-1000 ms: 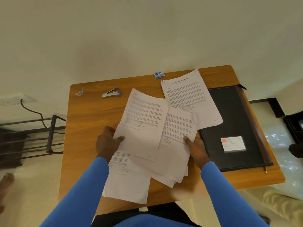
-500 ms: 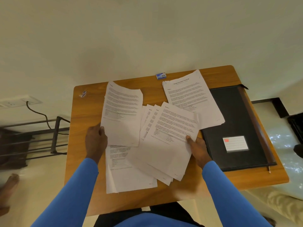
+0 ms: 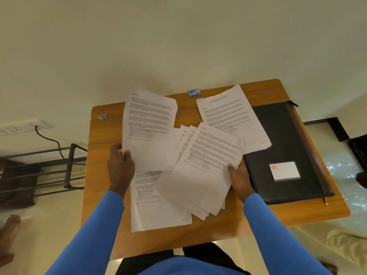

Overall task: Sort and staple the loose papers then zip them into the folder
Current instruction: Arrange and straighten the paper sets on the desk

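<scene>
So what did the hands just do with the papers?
The left hand carried one sheet off the fanned stack, left and away, so it now hides the stapler. The right hand still holds the fanned stack. The black folder and the titled pile stayed put.

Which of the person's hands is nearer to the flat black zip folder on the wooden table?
Right. The right hand, holding the fanned white papers, sits just beside the flat black folder; the left hand, pinching one printed sheet, is on the papers' far side.
</scene>
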{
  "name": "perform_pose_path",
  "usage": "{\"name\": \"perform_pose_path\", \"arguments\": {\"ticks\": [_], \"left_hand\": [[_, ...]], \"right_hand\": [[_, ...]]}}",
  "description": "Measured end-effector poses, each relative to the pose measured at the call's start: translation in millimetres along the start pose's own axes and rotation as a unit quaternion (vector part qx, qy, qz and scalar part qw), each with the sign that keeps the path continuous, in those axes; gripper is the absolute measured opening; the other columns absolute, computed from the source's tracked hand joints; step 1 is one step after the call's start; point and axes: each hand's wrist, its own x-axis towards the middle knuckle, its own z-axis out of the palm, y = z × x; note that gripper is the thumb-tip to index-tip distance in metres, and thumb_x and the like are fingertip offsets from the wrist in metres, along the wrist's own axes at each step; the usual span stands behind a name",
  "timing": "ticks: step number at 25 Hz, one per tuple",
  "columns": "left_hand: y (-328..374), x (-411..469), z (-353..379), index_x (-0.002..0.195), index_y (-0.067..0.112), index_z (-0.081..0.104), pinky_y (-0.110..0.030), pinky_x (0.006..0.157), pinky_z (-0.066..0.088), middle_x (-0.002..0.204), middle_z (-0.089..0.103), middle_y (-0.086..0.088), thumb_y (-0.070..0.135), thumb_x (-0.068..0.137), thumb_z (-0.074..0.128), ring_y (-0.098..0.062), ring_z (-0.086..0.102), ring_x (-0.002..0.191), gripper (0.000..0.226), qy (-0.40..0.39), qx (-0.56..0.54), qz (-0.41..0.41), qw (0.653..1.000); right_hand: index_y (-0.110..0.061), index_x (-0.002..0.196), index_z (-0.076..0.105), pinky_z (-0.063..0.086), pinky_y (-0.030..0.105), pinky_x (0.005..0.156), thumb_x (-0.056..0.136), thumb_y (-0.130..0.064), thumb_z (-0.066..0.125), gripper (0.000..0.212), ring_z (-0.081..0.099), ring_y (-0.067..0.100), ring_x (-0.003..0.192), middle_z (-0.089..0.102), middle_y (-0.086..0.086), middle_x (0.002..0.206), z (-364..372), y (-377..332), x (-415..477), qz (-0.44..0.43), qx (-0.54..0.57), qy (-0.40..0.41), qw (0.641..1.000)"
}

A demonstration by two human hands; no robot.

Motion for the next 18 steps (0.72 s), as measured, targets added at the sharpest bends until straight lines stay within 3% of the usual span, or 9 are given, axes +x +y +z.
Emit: {"name": "perform_pose_path", "arguments": {"ticks": [3, 5, 8, 12, 16, 18], "left_hand": [[-8.5, 2.1, -2.9, 0.113, 0.022, 0.054, -0.046, 0.075, 0.061, 0.096, 0.066, 0.0, 0.023, 0.101, 0.058, -0.027, 0.068, 0.086, 0.012, 0.022, 0.105, 0.044, 0.993], [-13.6, 2.9, -6.8, 0.115, 0.024, 0.057, -0.044, 0.073, 0.061, 0.091, 0.067, 0.001, 0.022, 0.097, 0.066, -0.024, 0.069, 0.083, 0.02, 0.025, 0.129, 0.045, 0.99], [-13.5, -0.9, -11.1, 0.118, 0.024, 0.056, -0.041, 0.07, 0.061, 0.091, 0.071, -0.001, 0.024, 0.097, 0.068, -0.022, 0.07, 0.078, 0.024, 0.021, 0.091, 0.016, 0.995], [-15.8, -5.2, -9.5, 0.105, 0.023, 0.059, -0.044, 0.076, 0.059, 0.099, 0.07, -0.001, 0.028, 0.099, 0.062, -0.023, 0.066, 0.087, 0.008, 0.06, 0.129, 0.084, 0.986], [-1.0, -16.0, -7.0, 0.11, 0.019, 0.057, -0.039, 0.071, 0.057, 0.097, 0.065, 0.003, 0.023, 0.102, 0.059, -0.022, 0.065, 0.086, 0.008, 0.072, -0.014, 0.106, 0.992], [3.1, -15.3, -7.2, 0.111, 0.018, 0.059, -0.04, 0.072, 0.059, 0.101, 0.068, 0.001, 0.023, 0.101, 0.061, -0.022, 0.068, 0.089, 0.012, 0.066, -0.062, 0.103, 0.99]], "right_hand": [[-0.019, 0.127, 0.056, 0.056, 0.048, 0.095, 0.104, -0.03, 0.058, 0.026, 0.064, 0.022, 0.107, 0.066, -0.002, 0.117, -1.3, 0.7, -7.4, -0.06, -0.085, 0.052, 0.993], [-0.023, 0.109, 0.058, 0.059, 0.045, 0.083, 0.102, -0.038, 0.057, 0.016, 0.066, 0.021, 0.095, 0.065, -0.002, 0.104, -5.0, -0.1, -14.7, -0.122, -0.153, 0.132, 0.972], [-0.022, 0.108, 0.059, 0.057, 0.038, 0.079, 0.105, -0.032, 0.052, 0.012, 0.067, 0.022, 0.096, 0.065, -0.002, 0.102, -12.1, -3.7, -20.2, -0.163, -0.097, 0.174, 0.966], [-0.022, 0.112, 0.059, 0.057, 0.044, 0.091, 0.106, -0.021, 0.052, 0.01, 0.066, 0.019, 0.102, 0.065, -0.007, 0.105, -18.4, -5.1, -18.3, -0.092, 0.046, 0.144, 0.984], [-0.013, 0.12, 0.065, 0.054, 0.047, 0.1, 0.104, -0.016, 0.054, 0.02, 0.065, 0.025, 0.11, 0.069, 0.003, 0.114, -16.6, 0.0, -18.1, 0.006, 0.115, 0.103, 0.988], [-0.015, 0.114, 0.067, 0.054, 0.049, 0.101, 0.103, -0.015, 0.055, 0.016, 0.067, 0.027, 0.109, 0.07, 0.007, 0.115, -14.7, 6.4, -15.7, 0.035, 0.112, 0.097, 0.988]]}}
